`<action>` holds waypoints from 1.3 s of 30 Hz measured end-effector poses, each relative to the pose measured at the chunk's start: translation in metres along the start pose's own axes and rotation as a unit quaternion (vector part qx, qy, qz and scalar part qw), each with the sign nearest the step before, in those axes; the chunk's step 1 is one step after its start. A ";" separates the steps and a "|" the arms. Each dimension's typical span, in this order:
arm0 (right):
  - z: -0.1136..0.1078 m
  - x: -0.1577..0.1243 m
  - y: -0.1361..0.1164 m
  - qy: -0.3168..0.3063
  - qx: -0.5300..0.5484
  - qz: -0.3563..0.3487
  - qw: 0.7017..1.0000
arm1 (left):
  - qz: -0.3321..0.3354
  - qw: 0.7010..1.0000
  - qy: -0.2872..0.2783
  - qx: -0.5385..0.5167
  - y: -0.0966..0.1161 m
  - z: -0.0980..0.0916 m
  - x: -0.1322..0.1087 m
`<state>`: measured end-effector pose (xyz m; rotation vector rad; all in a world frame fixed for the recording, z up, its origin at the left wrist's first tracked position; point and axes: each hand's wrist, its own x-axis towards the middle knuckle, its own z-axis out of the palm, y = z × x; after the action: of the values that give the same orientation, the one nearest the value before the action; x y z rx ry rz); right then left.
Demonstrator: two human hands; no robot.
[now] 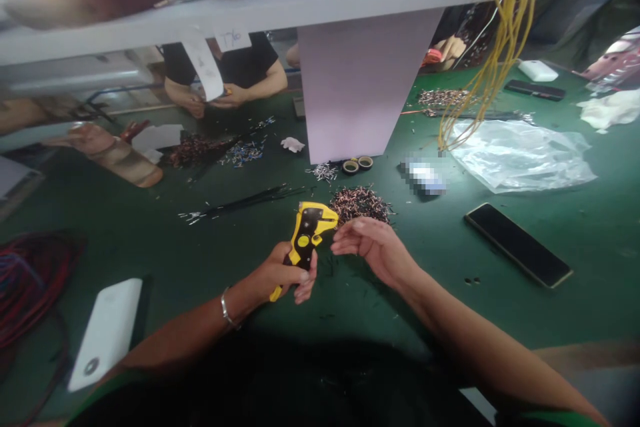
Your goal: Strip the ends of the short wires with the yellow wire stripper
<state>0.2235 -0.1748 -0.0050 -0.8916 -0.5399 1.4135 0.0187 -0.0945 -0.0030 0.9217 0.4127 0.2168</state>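
Observation:
My left hand (287, 273) is wrapped round the handles of a yellow and black wire stripper (303, 240), its jaws pointing up and to the right. Close beside the jaws, my right hand (373, 247) has its fingers bent and drawn together; whatever may be between the fingertips is too small to make out. Just behind the right hand lies a pile of short black wire pieces with copper-coloured ends (363, 203). A bundle of long thin black wires (245, 200) stretches across the green table to the left of the stripper.
Two tape rolls (351, 166) and small silvery pieces (325, 171) lie by a pale upright panel (360, 87). A dark phone (517, 245) and plastic bag (525, 157) lie right; a white power bank (107, 333) and red wire coil (33, 287) left. Yellow wires (500, 27) hang overhead. Co-workers sit opposite.

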 end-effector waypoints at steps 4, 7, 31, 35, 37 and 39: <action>0.017 -0.008 0.017 -0.015 -0.090 0.003 0.996 | 0.018 0.999 0.034 0.021 -0.001 -0.002 0.003; 0.032 -0.013 0.032 -0.059 -0.093 0.005 0.994 | 0.035 0.997 0.054 0.054 -0.006 -0.004 0.005; 0.054 0.002 0.069 0.061 -0.231 -0.069 0.969 | 0.076 0.967 0.131 0.203 -0.025 0.001 0.011; 0.048 0.005 0.068 0.061 -0.246 -0.098 0.962 | 0.071 0.979 0.099 0.166 -0.018 0.006 0.008; 0.045 0.007 0.070 0.069 -0.255 -0.095 0.960 | 0.060 0.984 0.098 0.138 -0.017 0.008 0.007; 0.043 0.008 0.072 0.071 -0.269 -0.091 0.956 | 0.048 0.985 0.111 0.121 -0.017 0.010 0.007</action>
<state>0.1474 -0.1636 -0.0385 -1.3285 -0.8961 1.0341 0.0297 -0.1091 -0.0139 1.1622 0.6105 0.3665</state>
